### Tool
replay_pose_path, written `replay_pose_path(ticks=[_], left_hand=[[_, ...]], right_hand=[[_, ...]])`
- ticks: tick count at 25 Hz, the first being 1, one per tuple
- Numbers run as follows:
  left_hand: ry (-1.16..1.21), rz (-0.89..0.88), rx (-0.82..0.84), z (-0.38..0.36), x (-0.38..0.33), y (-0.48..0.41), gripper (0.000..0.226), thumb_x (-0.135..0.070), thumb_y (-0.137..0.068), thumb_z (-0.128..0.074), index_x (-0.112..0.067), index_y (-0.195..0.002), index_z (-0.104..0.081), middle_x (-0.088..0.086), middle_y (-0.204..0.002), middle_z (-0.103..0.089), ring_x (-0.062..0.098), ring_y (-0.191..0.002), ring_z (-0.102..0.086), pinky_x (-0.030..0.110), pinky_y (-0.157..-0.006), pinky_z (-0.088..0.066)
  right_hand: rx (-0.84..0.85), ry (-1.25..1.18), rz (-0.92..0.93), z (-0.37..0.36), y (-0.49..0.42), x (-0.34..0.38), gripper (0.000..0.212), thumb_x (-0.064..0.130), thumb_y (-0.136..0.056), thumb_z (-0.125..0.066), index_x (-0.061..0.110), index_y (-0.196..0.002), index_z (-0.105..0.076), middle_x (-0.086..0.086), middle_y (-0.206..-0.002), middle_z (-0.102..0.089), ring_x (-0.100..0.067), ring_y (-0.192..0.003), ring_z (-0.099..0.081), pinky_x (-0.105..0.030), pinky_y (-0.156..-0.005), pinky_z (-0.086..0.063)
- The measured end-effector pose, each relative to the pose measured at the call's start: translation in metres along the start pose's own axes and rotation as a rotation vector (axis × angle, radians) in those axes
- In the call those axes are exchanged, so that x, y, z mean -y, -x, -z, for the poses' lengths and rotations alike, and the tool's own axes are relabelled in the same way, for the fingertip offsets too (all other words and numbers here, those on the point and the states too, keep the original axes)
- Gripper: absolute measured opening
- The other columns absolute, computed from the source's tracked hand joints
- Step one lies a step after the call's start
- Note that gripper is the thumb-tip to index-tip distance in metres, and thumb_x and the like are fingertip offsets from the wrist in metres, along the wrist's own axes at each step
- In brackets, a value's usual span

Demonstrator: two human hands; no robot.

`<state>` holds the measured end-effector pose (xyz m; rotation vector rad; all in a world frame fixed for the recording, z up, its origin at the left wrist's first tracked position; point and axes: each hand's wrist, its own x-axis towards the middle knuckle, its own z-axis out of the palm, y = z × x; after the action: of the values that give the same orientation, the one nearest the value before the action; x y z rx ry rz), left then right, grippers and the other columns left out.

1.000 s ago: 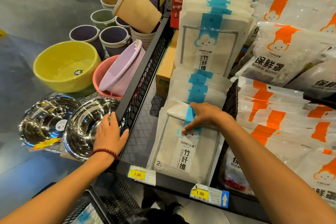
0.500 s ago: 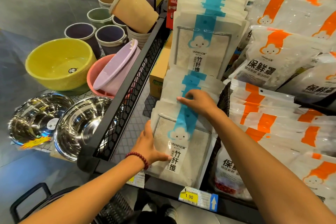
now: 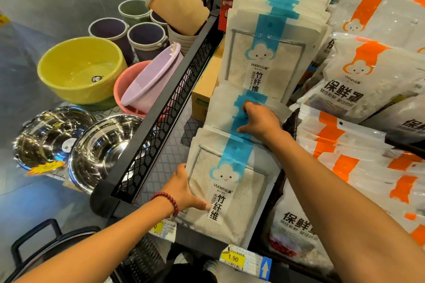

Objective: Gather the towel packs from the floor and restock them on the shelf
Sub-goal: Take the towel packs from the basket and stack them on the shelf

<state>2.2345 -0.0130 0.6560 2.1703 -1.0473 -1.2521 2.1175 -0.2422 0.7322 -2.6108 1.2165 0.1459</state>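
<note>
White towel packs with a blue stripe and a cloud face stand in rows on the black mesh shelf (image 3: 161, 108). The front towel pack (image 3: 232, 193) leans at the shelf's near edge. My left hand (image 3: 184, 193) holds its left side, thumb laid across the front. My right hand (image 3: 259, 119) rests fingers-down on the tops of the middle row of towel packs (image 3: 225, 112). A taller back row of towel packs (image 3: 269, 53) stands behind. No pack on the floor is in view.
Orange-striped bags (image 3: 358, 145) fill the shelf to the right. On the left stand steel bowls (image 3: 101, 149), a yellow basin (image 3: 80, 69), pink and lilac basins and several small bins. Price tags (image 3: 243, 259) hang at the shelf front. A black basket (image 3: 34, 248) sits below.
My left hand left the shelf's mesh rail and took hold of the front towel pack's left side. My right hand moved up from the front pack to the middle row's tops.
</note>
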Motion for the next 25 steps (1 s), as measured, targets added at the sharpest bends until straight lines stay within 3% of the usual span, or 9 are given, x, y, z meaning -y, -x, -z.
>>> replay_pose_path(ticks=[2, 4, 8, 10, 13, 15, 19, 22, 25], left_hand=[[-0.03, 0.015, -0.002, -0.001, -0.001, 0.0, 0.112, -0.037, -0.042, -0.092, -0.012, -0.128, -0.027, 0.002, -0.126, -0.046, 0.019, -0.115, -0.05, 0.032, -0.098, -0.045], [-0.02, 0.033, 0.006, -0.002, 0.0, -0.002, 0.119, -0.038, -0.04, -0.092, -0.012, -0.133, -0.022, 0.004, -0.131, -0.043, 0.021, -0.12, -0.047, 0.035, -0.102, -0.043], [-0.041, 0.063, 0.027, -0.002, 0.004, -0.004, 0.13, -0.047, -0.033, -0.09, -0.015, -0.137, -0.019, 0.004, -0.135, -0.043, 0.023, -0.122, -0.047, 0.042, -0.103, -0.043], [-0.054, 0.057, 0.026, -0.003, 0.005, -0.003, 0.121, -0.047, -0.035, -0.09, -0.014, -0.132, -0.024, 0.003, -0.13, -0.045, 0.021, -0.118, -0.049, 0.039, -0.101, -0.045], [-0.058, 0.053, 0.02, -0.004, 0.007, -0.002, 0.116, -0.048, -0.036, -0.089, -0.014, -0.128, -0.027, 0.003, -0.127, -0.046, 0.02, -0.114, -0.05, 0.037, -0.099, -0.046], [-0.058, 0.042, 0.011, -0.004, 0.007, -0.001, 0.113, -0.047, -0.037, -0.089, -0.014, -0.126, -0.028, 0.002, -0.125, -0.047, 0.02, -0.113, -0.051, 0.037, -0.098, -0.047], [-0.06, 0.023, -0.006, -0.004, 0.007, -0.001, 0.109, -0.046, -0.039, -0.09, -0.015, -0.124, -0.029, 0.001, -0.121, -0.047, 0.018, -0.111, -0.052, 0.034, -0.096, -0.048], [-0.047, 0.022, -0.009, -0.004, 0.007, 0.0, 0.11, -0.049, -0.036, -0.089, -0.018, -0.123, -0.029, 0.0, -0.121, -0.048, 0.018, -0.109, -0.053, 0.036, -0.095, -0.049], [-0.054, 0.023, -0.021, -0.004, 0.006, 0.002, 0.106, -0.047, -0.037, -0.089, -0.017, -0.12, -0.029, 0.0, -0.119, -0.049, 0.018, -0.108, -0.054, 0.037, -0.093, -0.05]], right_hand=[[-0.13, 0.108, 0.107, -0.002, 0.006, 0.002, 0.066, 0.031, -0.069, -0.079, 0.014, -0.123, -0.046, -0.008, -0.118, -0.052, -0.03, -0.112, -0.048, -0.039, -0.089, -0.037], [-0.273, 0.083, 0.226, -0.005, 0.008, 0.01, 0.054, 0.025, -0.07, -0.078, 0.011, -0.116, -0.053, -0.008, -0.107, -0.056, -0.029, -0.1, -0.051, -0.037, -0.08, -0.037], [0.088, -0.161, 0.124, -0.003, -0.002, 0.02, 0.013, 0.022, -0.081, -0.07, 0.01, -0.086, -0.068, -0.006, -0.089, -0.068, -0.022, -0.085, -0.062, -0.034, -0.072, -0.051], [0.249, -0.297, -0.007, -0.004, -0.004, 0.019, 0.028, 0.034, -0.088, -0.061, 0.007, -0.085, -0.069, -0.009, -0.089, -0.069, -0.022, -0.085, -0.064, -0.035, -0.078, -0.051], [0.45, -0.527, -0.12, 0.005, -0.001, 0.023, 0.058, 0.057, -0.091, -0.042, 0.005, -0.105, -0.064, -0.008, -0.105, -0.063, -0.027, -0.102, -0.06, -0.036, -0.091, -0.047], [0.59, -0.504, -0.085, 0.008, 0.005, 0.027, 0.067, 0.068, -0.083, -0.043, 0.013, -0.117, -0.059, -0.001, -0.115, -0.055, -0.024, -0.111, -0.054, -0.035, -0.098, -0.042], [0.736, -0.481, -0.052, 0.002, 0.016, 0.028, 0.097, 0.091, -0.053, -0.043, 0.021, -0.118, -0.06, 0.0, -0.127, -0.055, -0.022, -0.115, -0.053, -0.04, -0.104, -0.039], [0.696, -0.44, -0.004, -0.004, 0.019, 0.028, 0.068, 0.077, -0.064, -0.058, 0.022, -0.104, -0.061, 0.001, -0.114, -0.058, -0.021, -0.109, -0.054, -0.036, -0.099, -0.042], [0.683, -0.357, -0.004, -0.009, 0.019, 0.03, 0.07, 0.059, -0.061, -0.076, 0.017, -0.115, -0.057, -0.001, -0.117, -0.059, -0.021, -0.11, -0.054, -0.036, -0.1, -0.044]])
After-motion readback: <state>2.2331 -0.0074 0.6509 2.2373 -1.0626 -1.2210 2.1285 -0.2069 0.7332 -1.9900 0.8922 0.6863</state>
